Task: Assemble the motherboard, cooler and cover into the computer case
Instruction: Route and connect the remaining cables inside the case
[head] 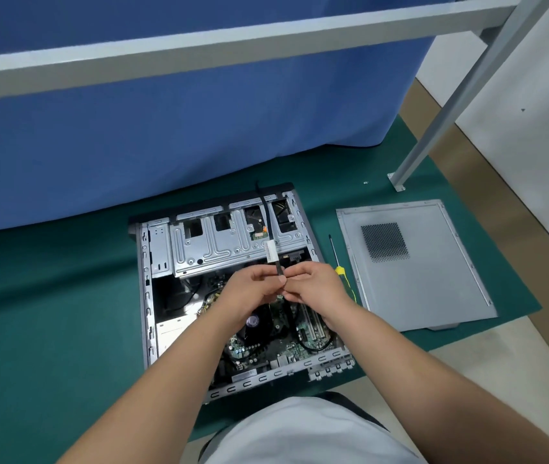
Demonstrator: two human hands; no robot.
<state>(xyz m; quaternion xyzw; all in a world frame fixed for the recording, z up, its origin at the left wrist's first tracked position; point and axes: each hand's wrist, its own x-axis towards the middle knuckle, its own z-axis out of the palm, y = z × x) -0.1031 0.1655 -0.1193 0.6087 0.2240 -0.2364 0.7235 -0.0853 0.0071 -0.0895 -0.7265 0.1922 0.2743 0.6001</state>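
Observation:
An open computer case (145, 296) lies on its side on the green mat, with the motherboard (266, 346) inside its lower half and a metal drive cage (226, 242) in its upper half. Above the board, my left hand (249, 289) and my right hand (316, 283) meet and pinch a thin black cable (264, 216) with a white label; it runs up over the cage toward the case's far edge. The grey cover panel (433, 279), with a perforated vent patch, lies flat to the right of the case. My hands hide part of the board, and I cannot make out the cooler.
A yellow-handled screwdriver (336, 259) lies between case and cover. A blue cloth (165, 145) hangs behind the case under a grey metal frame, whose leg (400, 182) stands at the mat's far right. A small screw (365, 183) lies near that leg. My knee (299, 437) is at the bottom.

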